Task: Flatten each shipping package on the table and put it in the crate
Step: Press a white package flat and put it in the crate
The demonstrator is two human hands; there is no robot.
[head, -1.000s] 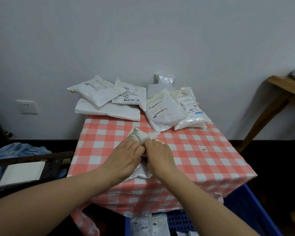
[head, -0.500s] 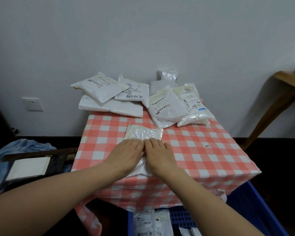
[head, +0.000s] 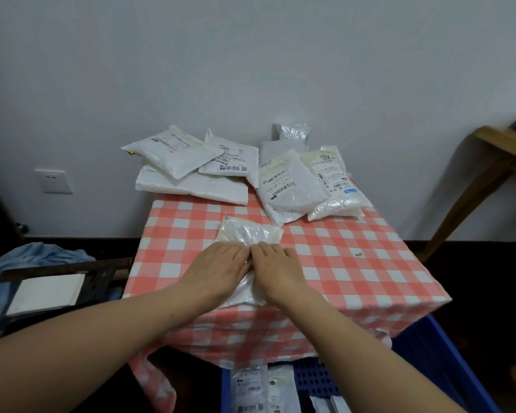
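You press left hand (head: 218, 269) and right hand (head: 277, 269) flat, fingers straight, gripping nothing, on the package (head: 248, 234) to squash it by the table (head: 370, 278) edge, crate (head: 429, 368) just below.

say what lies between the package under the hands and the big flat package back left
Only bare checked tablecloth; the head view shows a strip of it between the pressed package and the big flat package.
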